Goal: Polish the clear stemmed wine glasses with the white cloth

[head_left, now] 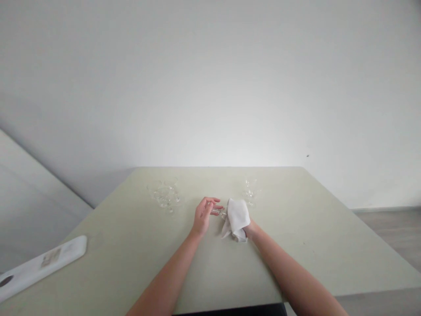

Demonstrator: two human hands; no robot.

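At far left, white flat device [42, 263] lying at table [312, 245] edge; cluster of glasses [164, 195] grouped well apart from the work; left hand [203, 215] pinching small glass [217, 211] to steady it; right hand [245, 226] clenched inside white cloth [237, 217], pressed to the glass for wiping; lone stemmed glass [250, 191] just behind.

The scene is bright and evenly lit, with soft, diffuse light and almost no hard shadows. The plain white wall [210, 79] glows brightest just above the far edge of the pale green rectangular table [131, 245] and darkens toward the upper corners. Wide-angle distortion splays the table's side edges outward. On the table, the clear glass pieces [164, 194] are faint and low in contrast, hard to make out. The white folded cloth [237, 216] looks nearly blown out.
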